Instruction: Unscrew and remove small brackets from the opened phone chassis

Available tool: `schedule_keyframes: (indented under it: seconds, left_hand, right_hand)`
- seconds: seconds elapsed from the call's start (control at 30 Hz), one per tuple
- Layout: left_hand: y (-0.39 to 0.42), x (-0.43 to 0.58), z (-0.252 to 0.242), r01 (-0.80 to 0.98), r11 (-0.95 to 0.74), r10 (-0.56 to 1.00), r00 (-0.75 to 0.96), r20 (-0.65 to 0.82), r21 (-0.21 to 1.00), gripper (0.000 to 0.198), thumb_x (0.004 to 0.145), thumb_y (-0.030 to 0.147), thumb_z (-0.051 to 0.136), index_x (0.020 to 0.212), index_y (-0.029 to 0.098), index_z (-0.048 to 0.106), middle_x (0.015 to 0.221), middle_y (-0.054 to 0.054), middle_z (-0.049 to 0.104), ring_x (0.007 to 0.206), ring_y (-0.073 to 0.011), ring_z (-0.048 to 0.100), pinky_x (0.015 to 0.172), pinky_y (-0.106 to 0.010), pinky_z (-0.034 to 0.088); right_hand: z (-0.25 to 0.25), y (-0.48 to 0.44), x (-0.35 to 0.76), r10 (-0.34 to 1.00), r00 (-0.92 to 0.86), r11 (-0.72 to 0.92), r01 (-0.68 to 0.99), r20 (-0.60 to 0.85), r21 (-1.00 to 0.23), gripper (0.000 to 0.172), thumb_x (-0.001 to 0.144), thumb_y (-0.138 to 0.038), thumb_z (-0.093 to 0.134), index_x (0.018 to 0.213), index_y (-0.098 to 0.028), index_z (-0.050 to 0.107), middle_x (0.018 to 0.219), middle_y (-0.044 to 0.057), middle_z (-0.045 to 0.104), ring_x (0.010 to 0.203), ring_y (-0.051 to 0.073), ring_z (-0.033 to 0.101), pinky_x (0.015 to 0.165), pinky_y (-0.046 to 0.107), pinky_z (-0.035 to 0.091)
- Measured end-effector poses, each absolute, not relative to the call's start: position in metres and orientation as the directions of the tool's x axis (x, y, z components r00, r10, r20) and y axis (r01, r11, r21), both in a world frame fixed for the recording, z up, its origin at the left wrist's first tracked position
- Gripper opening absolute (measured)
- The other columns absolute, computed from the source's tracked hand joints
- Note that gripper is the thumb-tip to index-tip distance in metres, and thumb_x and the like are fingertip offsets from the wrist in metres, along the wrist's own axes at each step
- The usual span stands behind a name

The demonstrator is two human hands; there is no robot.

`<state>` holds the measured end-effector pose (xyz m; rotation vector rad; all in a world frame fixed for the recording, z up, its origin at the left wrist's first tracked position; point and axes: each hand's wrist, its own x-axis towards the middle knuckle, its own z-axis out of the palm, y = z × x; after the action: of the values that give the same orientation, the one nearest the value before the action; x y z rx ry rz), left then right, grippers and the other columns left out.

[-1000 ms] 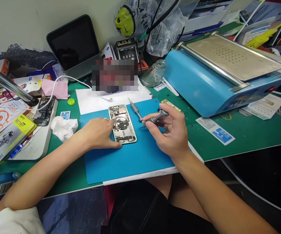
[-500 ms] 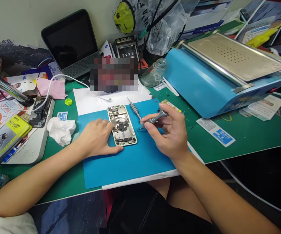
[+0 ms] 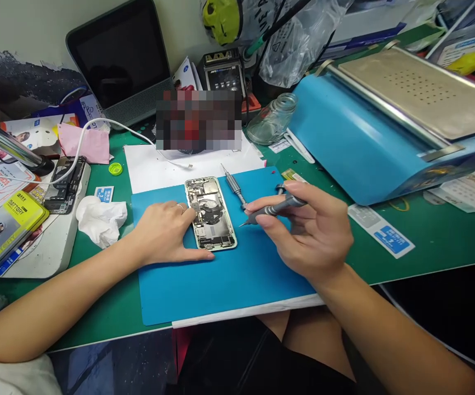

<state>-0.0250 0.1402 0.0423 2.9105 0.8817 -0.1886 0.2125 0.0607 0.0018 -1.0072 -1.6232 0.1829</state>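
Note:
An opened phone body (image 3: 211, 214) with bare circuit parts lies on a blue work mat (image 3: 221, 274). My left hand (image 3: 165, 233) rests flat on the mat along the phone's left side, fingers stretched out and touching its edge. In my right hand (image 3: 307, 230), just right of the phone, the fingers pinch a grey screwdriver (image 3: 272, 209) whose tip points left and down toward the mat near the phone. A second grey screwdriver (image 3: 233, 184) lies loose on the mat behind.
A blue machine with a metal top (image 3: 365, 126) fills the right back. A glass jar (image 3: 272, 118), a dark tablet (image 3: 118, 60), another opened phone on a white pad (image 3: 62, 184), a crumpled tissue (image 3: 100, 216) and yellow boxes (image 3: 7, 219) stand around on the green table mat (image 3: 427, 230).
My right hand with the screwdriver has shifted a little to the right and down, away from the phone. The left hand stays by the phone. The camera has tilted slightly.

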Motion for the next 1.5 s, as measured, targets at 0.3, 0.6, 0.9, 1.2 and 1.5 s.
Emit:
schedule_keyframes:
  seconds: [0.3, 0.6, 0.9, 1.2, 1.5]
  left_hand:
    - [0.139, -0.03, 0.041, 0.542, -0.83, 0.53, 0.84, -0.118, 0.131, 0.071, 0.086, 0.088, 0.045, 0.092, 0.019, 0.061, 0.087, -0.006, 0.068, 0.084, -0.0268, 0.066, 0.065, -0.036, 0.039]
    - [0.144, -0.03, 0.038, 0.438, -0.887, 0.432, 0.899, -0.072, 0.144, 0.061, 0.091, 0.079, 0.049, 0.083, 0.019, 0.061, 0.081, -0.005, 0.068, 0.078, -0.0232, 0.064, 0.061, -0.035, 0.035]
    - [0.149, -0.022, 0.037, 0.421, -0.899, 0.413, 0.907, -0.081, 0.124, 0.059, 0.09, 0.076, 0.054, 0.074, 0.02, 0.059, 0.07, -0.005, 0.066, 0.072, -0.022, 0.063, 0.055, -0.033, 0.024]
    - [0.152, -0.023, 0.038, 0.41, -0.898, 0.403, 0.912, -0.076, 0.159, 0.066, 0.09, 0.079, 0.048, 0.062, 0.019, 0.053, 0.059, -0.004, 0.058, 0.063, -0.0185, 0.057, 0.054, -0.032, 0.015]
    - [0.153, -0.021, 0.036, 0.408, -0.901, 0.401, 0.913, -0.072, 0.148, 0.062, 0.093, 0.072, 0.047, 0.061, 0.02, 0.053, 0.057, -0.004, 0.056, 0.061, -0.0182, 0.054, 0.054, -0.032, 0.013]
  right_hand:
    - [0.013, 0.068, 0.214, 0.691, -0.045, 0.643, 0.496, 0.722, -0.584, 0.078, 0.085, -0.005, 0.072, 0.151, -0.036, 0.046, 0.11, 0.003, 0.076, 0.09, 0.021, 0.079, 0.074, 0.037, 0.07]
    - [0.007, 0.073, 0.202, 0.575, 0.101, 0.661, 0.527, 0.812, -0.534, 0.071, 0.089, -0.008, 0.069, 0.149, -0.038, 0.047, 0.113, 0.002, 0.074, 0.086, 0.02, 0.079, 0.071, 0.036, 0.071]
    - [-0.006, 0.061, 0.207, 0.637, 0.058, 0.608, 0.574, 0.769, -0.548, 0.075, 0.088, -0.01, 0.072, 0.149, -0.043, 0.044, 0.119, -0.001, 0.074, 0.09, 0.021, 0.08, 0.071, 0.034, 0.071]
    - [0.005, 0.058, 0.206, 0.658, 0.032, 0.609, 0.564, 0.752, -0.557, 0.067, 0.091, -0.016, 0.07, 0.148, -0.04, 0.044, 0.116, 0.001, 0.077, 0.088, 0.022, 0.08, 0.074, 0.037, 0.071]
    - [-0.004, 0.054, 0.206, 0.645, 0.018, 0.614, 0.584, 0.764, -0.531, 0.068, 0.09, -0.015, 0.07, 0.149, -0.038, 0.044, 0.105, 0.001, 0.078, 0.085, 0.021, 0.08, 0.068, 0.033, 0.07]
